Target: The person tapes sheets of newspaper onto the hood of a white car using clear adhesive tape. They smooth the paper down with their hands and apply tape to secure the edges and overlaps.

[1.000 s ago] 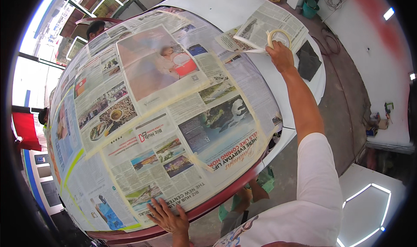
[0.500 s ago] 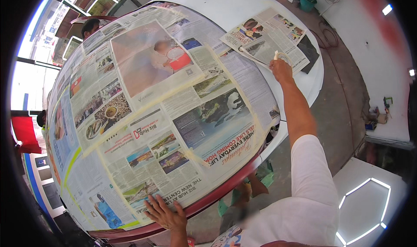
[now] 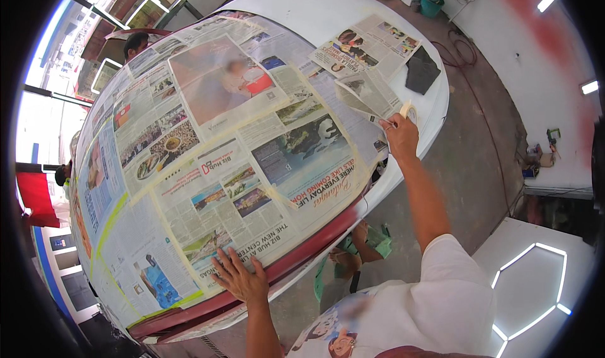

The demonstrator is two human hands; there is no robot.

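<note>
My left hand (image 3: 242, 279) lies with spread fingers on the newspaper sheets (image 3: 252, 232) taped over a curved car surface, close to its red edge (image 3: 309, 248). My right hand (image 3: 403, 136) is closed around a roll of masking tape (image 3: 409, 111) above the white panel at the right. Its fingertips are at the lower corner of a loose newspaper sheet (image 3: 368, 93), which is creased and lifted near the hand. The sheet's far part lies on the white panel (image 3: 321, 2). Pale tape strips run along the seams between the fixed sheets.
A dark grey pad or cloth (image 3: 422, 69) lies beside the loose sheet. Behind the car, a person's head (image 3: 135, 43) shows. Hoses (image 3: 463, 49) and a green bucket (image 3: 432, 4) are on the floor at the right. Feet and green footwear (image 3: 377, 243) appear below the car's edge.
My right hand has come nearer with the tape roll, drawing the loose sheet's near corner toward me and folding it. The dark pad is more exposed. My left hand stays on the newspaper.
</note>
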